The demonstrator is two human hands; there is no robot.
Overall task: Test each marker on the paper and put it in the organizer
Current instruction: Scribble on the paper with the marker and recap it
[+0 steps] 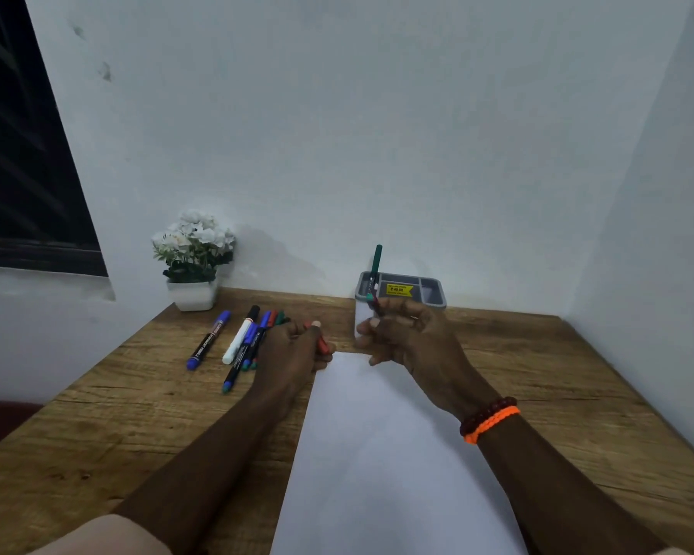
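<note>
A white sheet of paper [377, 454] lies on the wooden table in front of me. My left hand [293, 346] rests at the paper's far left corner, closed on a red marker [322, 341]. My right hand [409, 334] is raised over the paper's far edge and grips a green marker [376, 270] that points upward. Just behind it stands the grey organizer [429, 292] with a yellow price sticker. Several loose markers [241, 342] lie to the left of my left hand: a blue-capped one [209, 340], a white one with a black cap, and others partly hidden.
A white pot of white flowers [193, 262] stands at the back left corner of the table [137, 414]. White walls close off the back and the right side. A dark window sits at the far left.
</note>
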